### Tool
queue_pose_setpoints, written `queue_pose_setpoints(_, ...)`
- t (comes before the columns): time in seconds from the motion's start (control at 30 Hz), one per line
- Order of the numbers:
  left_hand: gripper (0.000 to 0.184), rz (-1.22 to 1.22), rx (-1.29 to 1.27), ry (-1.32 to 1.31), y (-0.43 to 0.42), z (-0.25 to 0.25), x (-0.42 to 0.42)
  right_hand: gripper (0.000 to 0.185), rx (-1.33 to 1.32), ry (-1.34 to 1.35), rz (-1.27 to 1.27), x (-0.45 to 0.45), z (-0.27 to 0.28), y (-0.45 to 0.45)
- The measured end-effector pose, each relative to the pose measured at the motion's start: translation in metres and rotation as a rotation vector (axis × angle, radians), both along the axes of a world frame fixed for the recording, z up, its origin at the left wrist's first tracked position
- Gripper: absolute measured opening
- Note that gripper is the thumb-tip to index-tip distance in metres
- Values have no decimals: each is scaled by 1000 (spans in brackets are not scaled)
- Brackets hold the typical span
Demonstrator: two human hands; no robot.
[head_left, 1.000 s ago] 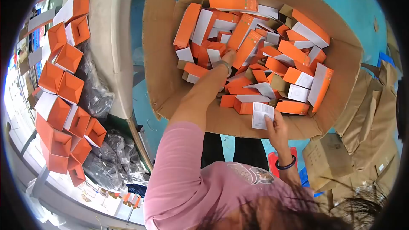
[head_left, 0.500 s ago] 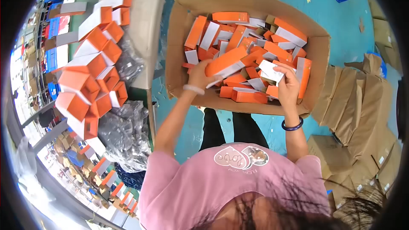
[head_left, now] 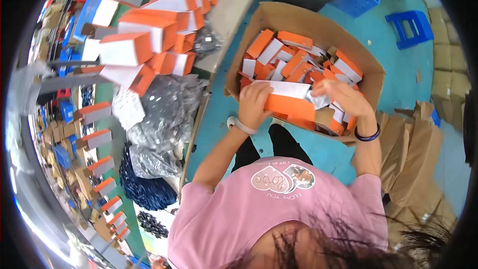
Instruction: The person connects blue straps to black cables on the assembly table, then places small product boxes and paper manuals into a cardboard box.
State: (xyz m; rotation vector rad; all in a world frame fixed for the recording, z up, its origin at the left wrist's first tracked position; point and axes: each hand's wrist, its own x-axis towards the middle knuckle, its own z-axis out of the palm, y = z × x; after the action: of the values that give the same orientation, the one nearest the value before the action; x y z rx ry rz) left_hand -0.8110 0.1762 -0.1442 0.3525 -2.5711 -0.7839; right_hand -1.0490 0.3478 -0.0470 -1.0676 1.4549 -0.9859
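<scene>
My left hand (head_left: 254, 103) is closed around one end of a long orange-and-white cardboard box (head_left: 290, 105), held above a big brown carton (head_left: 366, 72). At the other end of that box, my right hand (head_left: 343, 97) has its fingers curled over a small pale, shiny piece (head_left: 318, 100), whose exact kind I cannot make out. Several more orange-and-white boxes (head_left: 295, 63) lie jumbled in the carton beneath both hands.
On the left, a table (head_left: 226, 45) bears a heap of orange-and-white boxes (head_left: 162, 27) and clear plastic bags (head_left: 167, 114). A blue stool (head_left: 409, 29) stands on the floor at the upper right. Folded brown cardboard (head_left: 413, 154) lies on the right.
The view has turned toward the left table. The held box has come nearer my body and lies more level. My right hand has moved from beside it to its end, bringing the pale piece.
</scene>
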Motion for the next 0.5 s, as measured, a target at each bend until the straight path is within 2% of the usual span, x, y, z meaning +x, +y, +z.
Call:
queue_pose_setpoints(0.07, 72, 65, -104, 52, 3, 20, 13, 52, 110, 268, 188, 7, 16, -25)
queue_pose_setpoints(0.1, 67, 102, -145, 39, 4, 28, 19, 54, 199, 381, 286, 14, 27, -37)
queue_pose_setpoints(0.13, 68, 145, -224, 51, 6, 31, 25, 55, 188, 423, 284, 25, 29, -43)
queue_pose_setpoints(0.2, 71, 217, -291, 85, 7, 31, 35, 55, 232, 374, 194, 46, 27, -60)
queue_pose_setpoints(0.23, 71, 241, -301, 92, 8, 33, 40, 43, 202, 260, -18, 62, 26, -64)
queue_pose_setpoints(0.33, 73, 311, -345, 86, 4, 45, 52, 31, 164, 101, -228, 87, 2, -75)
queue_pose_setpoints(0.4, 72, 262, -116, -27, 6, 59, 65, 30, 273, -19, -144, 86, 4, -80)
queue_pose_setpoints(0.43, 80, 175, 10, -42, 0, 66, 70, 28, 226, 58, -47, 88, 8, -83)
queue_pose_setpoints(0.5, 93, 241, 69, -51, -8, 82, 78, 25, 147, -1, 170, 89, 22, -89)
